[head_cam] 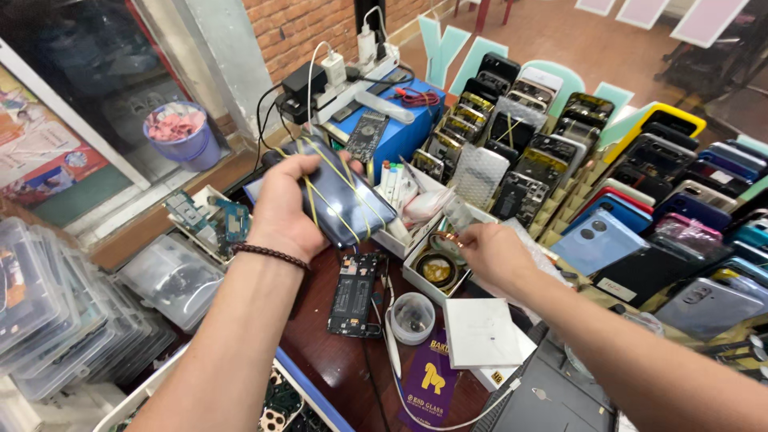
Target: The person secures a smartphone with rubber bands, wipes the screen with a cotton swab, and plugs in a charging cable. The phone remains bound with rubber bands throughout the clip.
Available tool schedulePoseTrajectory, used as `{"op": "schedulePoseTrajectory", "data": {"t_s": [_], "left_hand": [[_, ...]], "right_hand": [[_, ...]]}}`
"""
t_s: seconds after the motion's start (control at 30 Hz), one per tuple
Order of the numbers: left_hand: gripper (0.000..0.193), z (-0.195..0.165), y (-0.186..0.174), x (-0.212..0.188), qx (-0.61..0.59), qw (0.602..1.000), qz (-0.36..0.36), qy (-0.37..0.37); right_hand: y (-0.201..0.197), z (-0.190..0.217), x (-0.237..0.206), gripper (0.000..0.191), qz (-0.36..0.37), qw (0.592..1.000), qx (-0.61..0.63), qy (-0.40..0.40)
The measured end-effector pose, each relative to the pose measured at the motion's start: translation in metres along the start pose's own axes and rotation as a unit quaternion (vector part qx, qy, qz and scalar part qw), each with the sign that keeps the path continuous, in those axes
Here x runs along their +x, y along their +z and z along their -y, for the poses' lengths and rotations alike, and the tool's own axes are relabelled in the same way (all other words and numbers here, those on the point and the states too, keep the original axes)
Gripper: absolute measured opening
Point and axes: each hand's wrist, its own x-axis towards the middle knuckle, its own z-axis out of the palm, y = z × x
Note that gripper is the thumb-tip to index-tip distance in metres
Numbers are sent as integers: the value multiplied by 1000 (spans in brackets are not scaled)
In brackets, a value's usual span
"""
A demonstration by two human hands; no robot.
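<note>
We are holding a dark phone (346,194) up over the brown table (328,352) in our left hand (280,210). Our fingers are wrapping around its left edge and gripping it tight. Thin yellow rubber bands (332,188) are crossing over the glass. We think the phone is stiff, a bit heavy, and slippery on its shiny face, and the glass could crack if it drops. The long side edges look like the safest place to hold it, not the glass.

Our right hand (492,252) is reaching down to a small white box (420,284). Its fingers are pinching together near a little clear thing (458,214), but we cannot tell if they are really holding it. Round tape rolls (436,268) are sitting in that box.

Under the phone, an open phone with its insides showing (354,294) is lying flat on the table. A small round clear tub (414,316) and a white square box (482,332) are lying near it. Rows of phone backs (512,144) are standing close on the right, and a blue box (400,132) with chargers (332,72) is crowding the back. A white cable (392,352) is running across the table, so there is little free room to put the phone down.
</note>
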Motion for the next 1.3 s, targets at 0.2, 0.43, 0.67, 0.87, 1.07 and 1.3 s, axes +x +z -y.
{"op": "schedulePoseTrajectory", "data": {"t_s": [0.2, 0.43, 0.67, 0.87, 1.07, 1.3], "left_hand": [[21, 17, -25, 12, 59, 995, -30, -69], [23, 17, -52, 22, 50, 992, -58, -95], [23, 15, -66, 33, 70, 990, -67, -101], [24, 20, -62, 36, 70, 989, -51, -121], [21, 26, -52, 26, 115, 987, -38, -104], [28, 44, -19, 2, 245, 963, 88, -68]], "right_hand": [[65, -28, 37, 22, 120, 989, -87, -12], [124, -22, 71, 18, 167, 971, -172, 20], [154, -40, 83, 18, 125, 981, -144, 39], [139, -50, 75, 17, 84, 994, -60, -18], [90, -33, 59, 16, 18, 997, 70, -20], [-16, 32, 88, 11, -36, 935, 349, 53]]}}
